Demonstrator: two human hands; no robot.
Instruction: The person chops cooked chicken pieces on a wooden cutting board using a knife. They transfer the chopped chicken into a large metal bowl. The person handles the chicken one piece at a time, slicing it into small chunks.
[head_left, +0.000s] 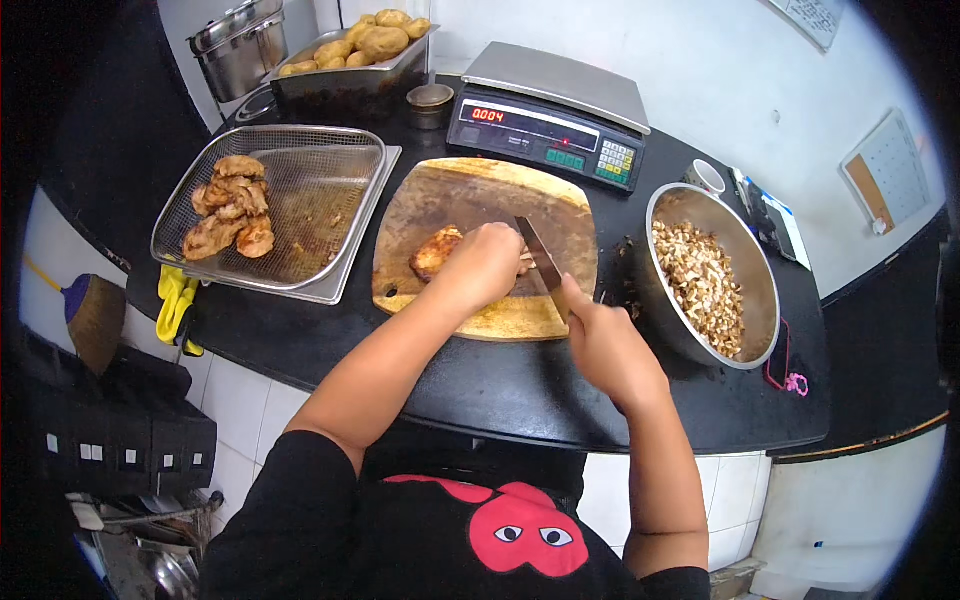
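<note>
A wooden cutting board (412, 180) lies before me on the black table. My right hand (611, 349) is closed round the handle of a kitchen knife (541, 255), its blade slanting over the right half of the board. Beside the blade, my left hand (491, 259) presses down on a piece of cooked meat (526, 262), mostly hidden under the fingers. Another browned piece of cooked meat (435, 253) lies to the left, partly behind my left wrist. To the right, a steel bowl (763, 300) holds a heap of diced meat (697, 289).
Cooked meat pieces (229, 210) lie in a wire mesh basket (322, 157) at left. Behind the board stands a digital scale (547, 127), beside a lidded jar (430, 101) and a metal pan (345, 86) of potatoes. Yellow gloves (176, 304) hang at the table's left edge.
</note>
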